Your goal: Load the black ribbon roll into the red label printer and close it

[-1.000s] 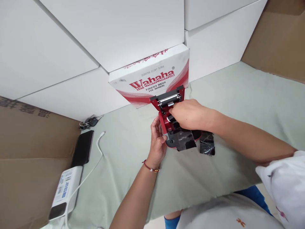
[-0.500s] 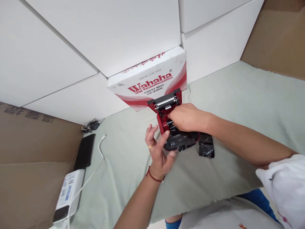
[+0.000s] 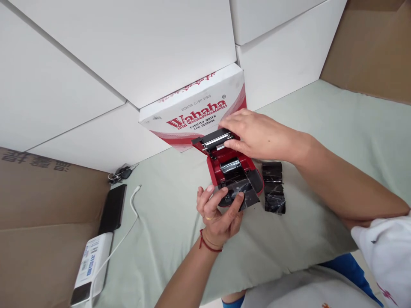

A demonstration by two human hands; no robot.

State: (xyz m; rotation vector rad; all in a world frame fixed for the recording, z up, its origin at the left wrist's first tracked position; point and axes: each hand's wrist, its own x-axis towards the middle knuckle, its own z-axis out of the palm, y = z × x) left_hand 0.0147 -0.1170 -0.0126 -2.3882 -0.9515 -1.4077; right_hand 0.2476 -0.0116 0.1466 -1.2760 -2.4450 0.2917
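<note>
A small red and black device (image 3: 212, 171) stands on the cloth with its hinged lid (image 3: 207, 147) raised. The lid carries a dark roller with metal rods. Inside the body lies a roll of glossy black film (image 3: 230, 166), whose free strip (image 3: 245, 190) runs out over the front edge. My left hand (image 3: 221, 214) is at that front edge, thumb and fingertips pressed on the strip. Up at the lid, my right hand (image 3: 257, 132) grips its right side, fingers behind and thumb in front. Two loose pieces of black film (image 3: 274, 199) lie right of the device.
Behind the device a white and red Wahaha carton (image 3: 192, 111) leans on white panels. At left are keys (image 3: 122, 173), a black phone-like slab (image 3: 112, 207), a white power strip (image 3: 93, 261) and a white cable (image 3: 133, 205). Brown cardboard (image 3: 366, 51) stands at right.
My right hand has moved from inside the device up to its lid, uncovering the film roll. My left hand has come down onto the strip, which now extends past the front edge.
</note>
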